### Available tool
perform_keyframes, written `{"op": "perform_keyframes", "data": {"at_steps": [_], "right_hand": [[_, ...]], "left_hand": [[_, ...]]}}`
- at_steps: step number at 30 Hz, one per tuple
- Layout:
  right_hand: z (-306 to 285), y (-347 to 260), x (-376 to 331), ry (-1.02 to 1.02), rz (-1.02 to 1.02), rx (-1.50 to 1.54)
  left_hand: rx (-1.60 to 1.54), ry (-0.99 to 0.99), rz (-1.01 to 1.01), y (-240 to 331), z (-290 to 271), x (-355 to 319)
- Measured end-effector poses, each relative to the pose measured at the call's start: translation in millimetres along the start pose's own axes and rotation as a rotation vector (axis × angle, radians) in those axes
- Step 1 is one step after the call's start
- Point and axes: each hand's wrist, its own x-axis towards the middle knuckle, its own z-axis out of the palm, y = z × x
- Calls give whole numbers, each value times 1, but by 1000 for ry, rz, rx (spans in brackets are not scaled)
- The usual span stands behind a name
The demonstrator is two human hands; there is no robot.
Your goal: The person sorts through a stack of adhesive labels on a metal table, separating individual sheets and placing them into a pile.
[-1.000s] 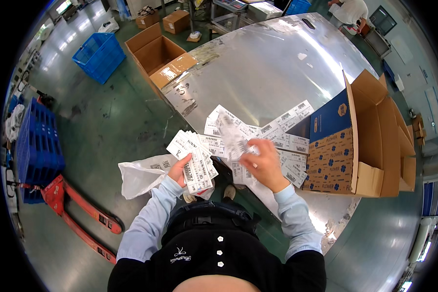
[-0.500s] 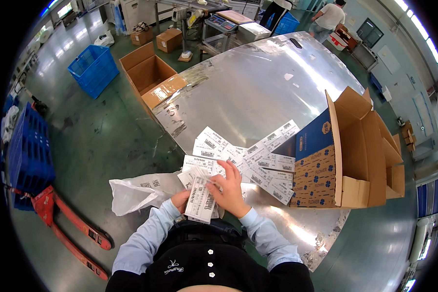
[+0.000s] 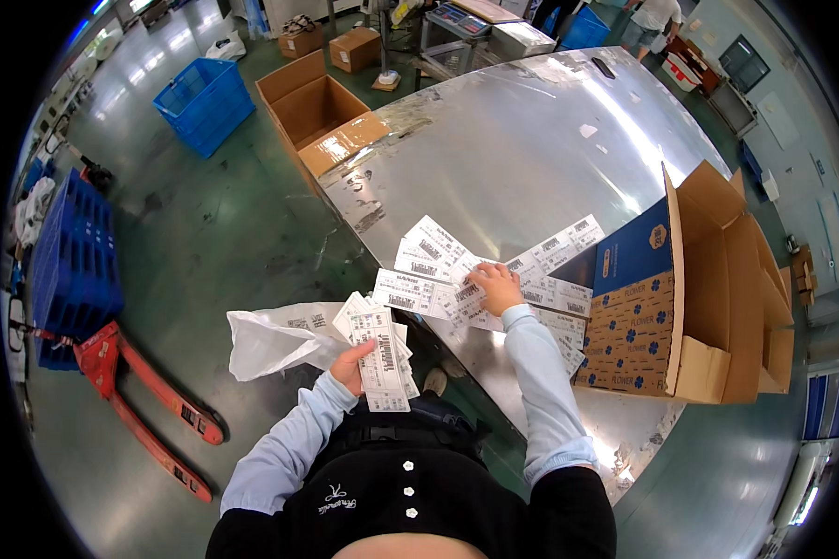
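Far left: blue pallets [image 3: 70, 270] stacked on the green floor, w/ a red pallet jack [image 3: 144, 405] running diagonally below them. Top left, a blue plastic crate [image 3: 203, 102]; next to it an open brown cardboard box [image 3: 319, 116], flaps out, just beside the corner of the surface [image 3: 531, 140], which is shiny metal.

L hand [image 3: 352, 365] is curled shut round a stack of label sheets [image 3: 380, 359], white w/ black print, held upright-ish off the edge of the surface, thumb on the front. Just left of that hand, touching the stack or tucked behind it (can't tell which), a crumpled white plastic bag [image 3: 275, 340].

R hand [image 3: 494, 284] is on the surface, fingers spread & pressed flat onto loose label sheets [image 3: 429, 252]; not gripping anything as far as I can see. Those sheets lie fanned out & overlapping near the surface's front edge, some running right toward the box. Both forearms in light blue sleeves, dark top below.

Right: a blue and brown patterned carton [image 3: 639, 317] lying on its side on the surface, open, flaps spread, touching the rightmost sheets. Top right bkgd: another person by a table, blue bin nearby, too small for detail.
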Motion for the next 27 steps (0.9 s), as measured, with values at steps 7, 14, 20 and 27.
{"op": "perform_keyframes", "data": {"at_steps": [7,14,20,27], "right_hand": [[-10,11,15,-218,-92,16],[-6,10,9,-135,-259,-183],[-5,1,8,-145,-199,-131],[5,-8,9,-91,-158,-75]], "left_hand": [[-29,70,56,3,-5,1],[-60,46,5,3,-5,17],[19,96,-96,-1,1,27],[26,47,-151,-3,-16,41]]}}
